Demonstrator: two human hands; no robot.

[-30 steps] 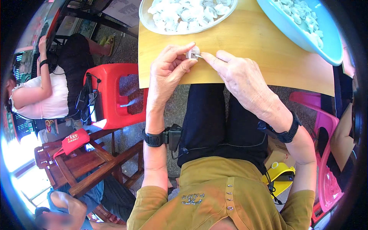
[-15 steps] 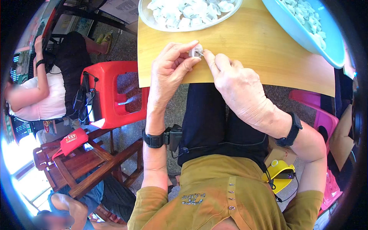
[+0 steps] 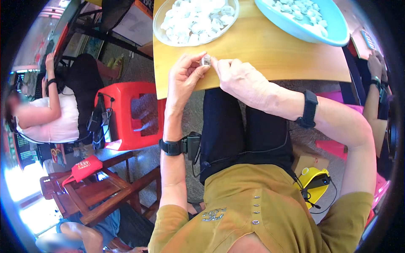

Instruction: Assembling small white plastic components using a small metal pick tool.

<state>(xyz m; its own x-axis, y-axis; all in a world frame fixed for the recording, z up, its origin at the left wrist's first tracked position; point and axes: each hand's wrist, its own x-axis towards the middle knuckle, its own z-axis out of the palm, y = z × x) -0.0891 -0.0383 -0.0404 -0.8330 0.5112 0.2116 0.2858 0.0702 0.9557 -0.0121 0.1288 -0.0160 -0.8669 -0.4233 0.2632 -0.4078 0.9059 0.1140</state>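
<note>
My left hand (image 3: 184,78) and my right hand (image 3: 238,77) meet at the near edge of a wooden table (image 3: 261,50), both pinching one small white-grey piece (image 3: 206,60) between their fingertips. Behind them on the table stands a pale round bowl (image 3: 195,22) heaped with several similar white pieces. A light blue tray (image 3: 304,21) with more of them sits at the far right. Each wrist carries a black band.
A red plastic stool (image 3: 133,114) stands left of my knees. A seated person in a white top (image 3: 50,114) is further left. Dark wooden chairs (image 3: 97,194) and a red pouch (image 3: 86,167) lie at lower left. Another person's arm (image 3: 375,92) shows at the right.
Both hands stay together on the small piece; the fingers have shifted slightly around it. The view has tilted a little, bringing the table lower in the picture.
</note>
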